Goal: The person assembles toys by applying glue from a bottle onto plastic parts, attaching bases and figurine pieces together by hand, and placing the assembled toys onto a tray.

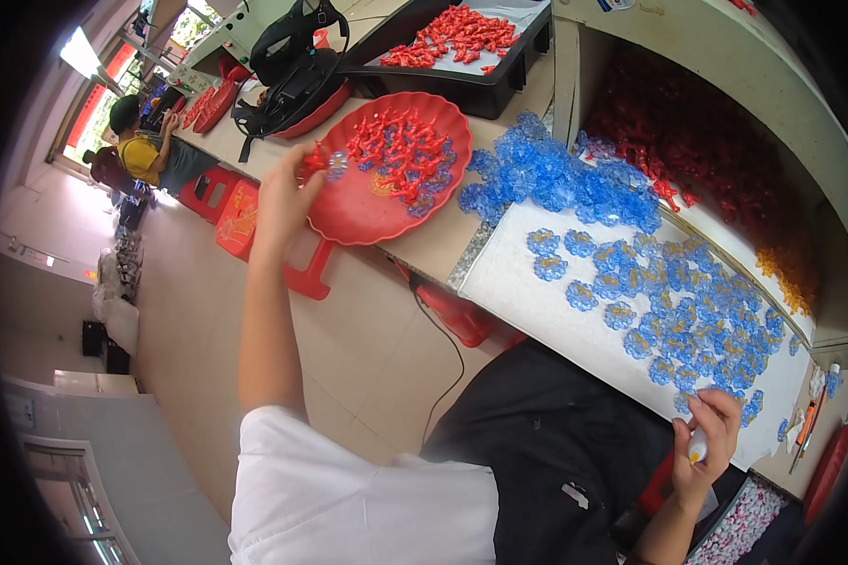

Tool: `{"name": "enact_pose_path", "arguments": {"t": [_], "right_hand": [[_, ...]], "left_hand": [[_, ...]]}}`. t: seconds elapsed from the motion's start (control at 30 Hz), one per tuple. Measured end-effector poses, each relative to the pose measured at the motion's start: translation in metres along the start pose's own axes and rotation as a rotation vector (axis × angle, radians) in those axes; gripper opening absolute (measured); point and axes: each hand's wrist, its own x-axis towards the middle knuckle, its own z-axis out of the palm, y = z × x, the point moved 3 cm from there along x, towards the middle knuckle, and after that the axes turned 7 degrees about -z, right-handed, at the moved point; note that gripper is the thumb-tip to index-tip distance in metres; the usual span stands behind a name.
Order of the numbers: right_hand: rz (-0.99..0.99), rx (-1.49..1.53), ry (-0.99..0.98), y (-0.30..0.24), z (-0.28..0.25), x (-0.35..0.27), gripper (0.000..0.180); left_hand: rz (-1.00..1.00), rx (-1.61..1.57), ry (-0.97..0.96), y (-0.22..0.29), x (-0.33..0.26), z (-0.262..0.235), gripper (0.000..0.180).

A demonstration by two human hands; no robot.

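Observation:
My left hand point(287, 193) is stretched out over the left rim of a scalloped red plate point(353, 212). Its fingers pinch a small red plastic piece point(315, 160) with a clear bluish flower-shaped piece point(336, 166) against it. Many such red pieces point(396, 141) lie on the plate, with bluish flower pieces partly beneath them. At lower right, my right hand point(711, 443) is closed around a small white tube point(697, 446) with a yellowish tip. It is over the near edge of a white sheet point(513, 259), where many blue flower pieces point(669, 301) with yellowish middles are spread.
A heap of blue flower pieces point(556, 169) borders the sheet. Behind the plate stand a black tray point(499, 89) of red pieces and a black bag point(297, 66). Red and orange pieces point(787, 278) fill the shelf. Red stools point(240, 217) and a seated person point(141, 151) are at left.

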Motion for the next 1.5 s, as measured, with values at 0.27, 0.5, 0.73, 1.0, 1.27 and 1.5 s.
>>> {"name": "enact_pose_path", "arguments": {"t": [0.27,0.5,0.73,1.0,1.27,1.5], "right_hand": [[0.084,-0.065,0.045,0.007,-0.015,-0.025,0.023],[0.183,-0.065,0.064,0.008,-0.024,-0.038,0.022],[0.211,0.081,0.086,0.022,-0.027,-0.039,0.026],[0.263,0.103,0.109,0.030,-0.039,-0.068,0.034],[0.368,0.034,0.227,0.026,-0.057,-0.111,0.041],[0.377,0.268,0.310,0.044,-0.060,-0.128,0.048]], "left_hand": [[0.067,0.317,-0.075,-0.057,0.074,0.037,0.031],[0.185,0.215,-0.327,-0.055,0.096,0.072,0.040],[0.222,0.317,-0.149,-0.026,0.088,0.016,0.036],[1.020,-0.121,-0.298,0.278,-0.037,0.126,0.021],[1.084,0.042,-0.215,0.320,-0.033,0.248,0.022],[0.977,-0.097,-0.434,0.333,-0.033,0.253,0.017]]}}
